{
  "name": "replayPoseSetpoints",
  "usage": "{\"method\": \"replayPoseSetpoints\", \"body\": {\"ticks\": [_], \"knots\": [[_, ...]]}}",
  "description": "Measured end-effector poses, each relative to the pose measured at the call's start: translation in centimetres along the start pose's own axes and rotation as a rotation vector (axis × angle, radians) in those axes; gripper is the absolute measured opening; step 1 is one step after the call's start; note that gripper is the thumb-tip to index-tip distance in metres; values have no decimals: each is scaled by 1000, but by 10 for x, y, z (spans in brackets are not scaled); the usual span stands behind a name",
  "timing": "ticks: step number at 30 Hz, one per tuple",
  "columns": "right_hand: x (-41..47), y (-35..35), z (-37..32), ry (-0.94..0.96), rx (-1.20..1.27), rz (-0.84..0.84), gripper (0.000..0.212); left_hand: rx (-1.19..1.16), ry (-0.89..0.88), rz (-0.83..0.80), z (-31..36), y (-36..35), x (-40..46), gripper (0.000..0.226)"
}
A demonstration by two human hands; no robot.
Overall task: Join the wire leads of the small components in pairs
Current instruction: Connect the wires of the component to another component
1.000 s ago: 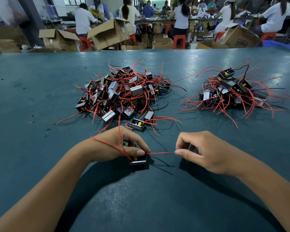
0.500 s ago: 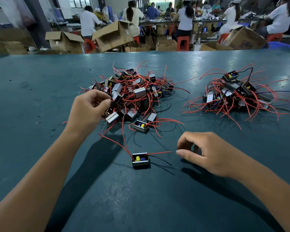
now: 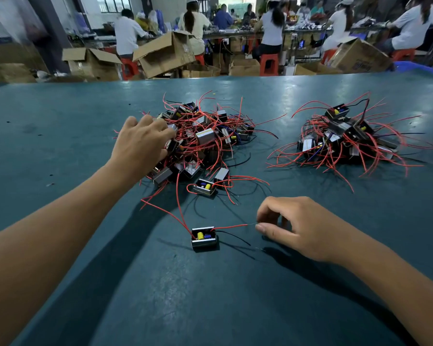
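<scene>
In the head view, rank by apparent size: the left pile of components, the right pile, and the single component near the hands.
1. Left pile and right pile: look similar, not ranked.
2. Single component: clearly smallest, though nearest the camera.

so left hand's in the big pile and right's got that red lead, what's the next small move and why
Probably close the left hand on one component from the near pile and bring it beside the lone component. The right hand already pinches that one's red lead by its bare tip, so it lacks only a partner lead.

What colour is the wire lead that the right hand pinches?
Red, seen in the head view: the right hand pinches the bare tip of a red lead.
</scene>
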State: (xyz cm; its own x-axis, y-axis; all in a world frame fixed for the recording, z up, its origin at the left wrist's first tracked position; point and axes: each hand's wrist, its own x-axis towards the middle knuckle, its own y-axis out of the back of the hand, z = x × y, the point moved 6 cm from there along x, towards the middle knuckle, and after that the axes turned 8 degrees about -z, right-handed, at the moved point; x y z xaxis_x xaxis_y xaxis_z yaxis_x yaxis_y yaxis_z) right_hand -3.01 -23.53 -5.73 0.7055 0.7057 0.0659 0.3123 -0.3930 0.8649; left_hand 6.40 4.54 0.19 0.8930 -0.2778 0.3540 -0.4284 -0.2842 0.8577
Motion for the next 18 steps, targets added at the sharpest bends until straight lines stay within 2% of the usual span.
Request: {"method": "replayPoseSetpoints", "body": {"ticks": [5,8,12,14,18], "knots": [[1,-2,2,-5,4,0,17,6,-159,49,-4,7,6,36],[1,-2,2,-13,10,-4,18,-144,-153,106,-10,20,10,38],[2,1,3,-31,22,23,20,-605,-17,259,-14,49,10,31],[3,4,4,-33,30,74,20,-857,31,262,-3,61,6,30],[0,15,1,-24,139,249,10,-1572,94,-5,45,68,-5,19]]}}
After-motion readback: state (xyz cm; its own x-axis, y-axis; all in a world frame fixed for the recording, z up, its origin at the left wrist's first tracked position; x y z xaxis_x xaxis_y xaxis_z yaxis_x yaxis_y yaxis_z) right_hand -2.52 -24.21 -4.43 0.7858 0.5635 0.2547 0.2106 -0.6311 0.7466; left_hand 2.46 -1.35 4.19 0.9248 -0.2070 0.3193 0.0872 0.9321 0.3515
